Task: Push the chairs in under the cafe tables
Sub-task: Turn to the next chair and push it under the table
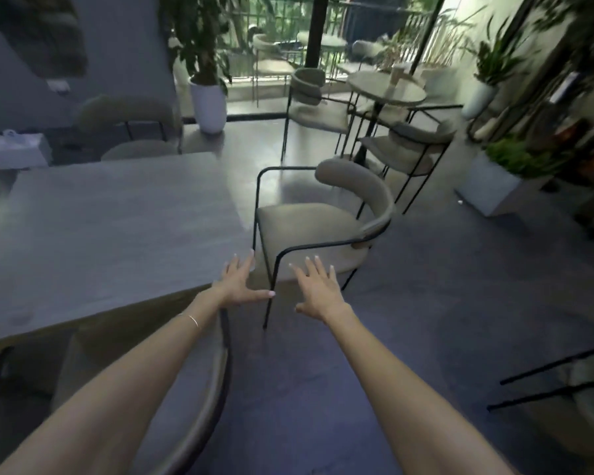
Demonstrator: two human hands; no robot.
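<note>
A beige cushioned chair [309, 231] with a thin black metal frame stands at the right end of a large grey rectangular table [110, 231], its seat outside the tabletop and its curved backrest on the right. My left hand [240, 282] is stretched out with spread fingers over the table's near right corner. My right hand [318, 291] reaches forward, fingers apart, just short of the chair's near armrest. Neither hand holds anything. A second beige chair [199, 399] sits tucked at the table's near side, under my left forearm.
A round cafe table [386, 87] with beige chairs [408, 145] around it stands at the back right. A white plant pot [208, 104] is behind the grey table, a white planter box [491, 190] at the right. Black chair legs [556, 378] poke in at lower right. A white box [18, 150] rests far left.
</note>
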